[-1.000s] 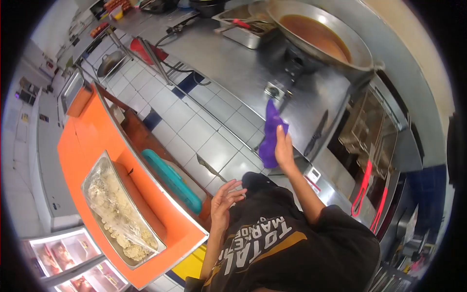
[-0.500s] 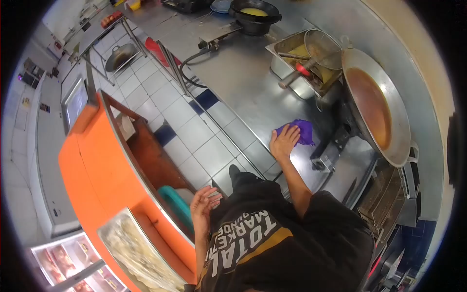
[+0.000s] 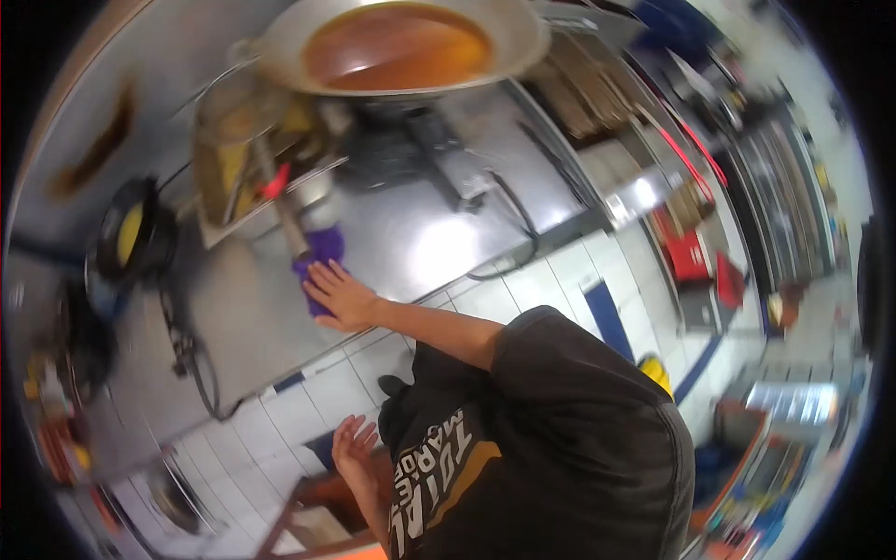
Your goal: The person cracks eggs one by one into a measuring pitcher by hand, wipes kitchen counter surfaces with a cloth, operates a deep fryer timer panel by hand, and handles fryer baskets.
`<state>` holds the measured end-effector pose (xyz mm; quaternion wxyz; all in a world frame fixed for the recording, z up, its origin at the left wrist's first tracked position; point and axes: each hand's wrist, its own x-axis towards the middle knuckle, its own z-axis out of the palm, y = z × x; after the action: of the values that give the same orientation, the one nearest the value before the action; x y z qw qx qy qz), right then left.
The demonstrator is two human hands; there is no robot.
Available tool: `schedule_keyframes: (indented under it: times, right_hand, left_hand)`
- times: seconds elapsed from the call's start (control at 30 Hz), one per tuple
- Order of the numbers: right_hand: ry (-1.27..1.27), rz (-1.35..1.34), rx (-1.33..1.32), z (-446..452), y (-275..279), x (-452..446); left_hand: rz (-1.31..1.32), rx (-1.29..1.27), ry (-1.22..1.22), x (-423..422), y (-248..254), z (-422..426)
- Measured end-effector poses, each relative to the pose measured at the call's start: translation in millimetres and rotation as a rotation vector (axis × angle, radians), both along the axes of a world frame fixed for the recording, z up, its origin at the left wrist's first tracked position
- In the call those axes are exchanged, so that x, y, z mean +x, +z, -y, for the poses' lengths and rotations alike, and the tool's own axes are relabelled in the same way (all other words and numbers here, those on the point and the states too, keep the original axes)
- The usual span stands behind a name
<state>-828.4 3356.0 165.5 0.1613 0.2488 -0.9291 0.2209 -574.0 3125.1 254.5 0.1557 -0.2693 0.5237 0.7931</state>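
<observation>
My right hand (image 3: 343,297) lies flat on a purple cloth (image 3: 327,245), fingers spread, pressing it onto the steel counter (image 3: 261,322). Part of the cloth is hidden under the hand. Just beyond the fingers, the handle (image 3: 289,224) of a wire strainer (image 3: 233,107) reaches over the cloth, with a red band around it. The strainer rests over a rectangular metal pan (image 3: 215,224) holding yellowish contents. Down by my body, my left hand (image 3: 357,446) hangs with loosely bent fingers apart, touching nothing.
A large wok (image 3: 518,42) of reddish-brown liquid stands at the back, with a burner (image 3: 401,145) below. A black pot (image 3: 140,233) with yellow contents is at the left. A hose (image 3: 201,373) hangs over the counter's edge. Tiled floor (image 3: 476,303) lies below.
The view has swung round to the right. My right hand has slid the cloth along the counter to beside the pan, under the strainer's handle. My left hand still hangs free.
</observation>
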Motion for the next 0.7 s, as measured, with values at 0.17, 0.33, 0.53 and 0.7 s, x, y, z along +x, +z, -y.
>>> schedule_keyframes:
  times: [0.17,0.33,0.53,0.7]
  right_hand:
    - [-0.211,0.056,-0.362,-91,58,92]
    - [-0.819,-0.142,-0.214,-277,42,220]
    - [-1.044,-0.147,0.146,-527,66,308]
    - [-0.889,-0.077,0.148,-617,72,297]
  left_hand:
    - [0.008,-0.150,-0.322,-63,-7,23]
    - [-0.073,-0.162,-0.447,-86,-2,-74]
    - [0.041,-0.260,-0.594,-61,-96,-237]
    - [-0.259,-0.510,-0.825,-46,-89,-379]
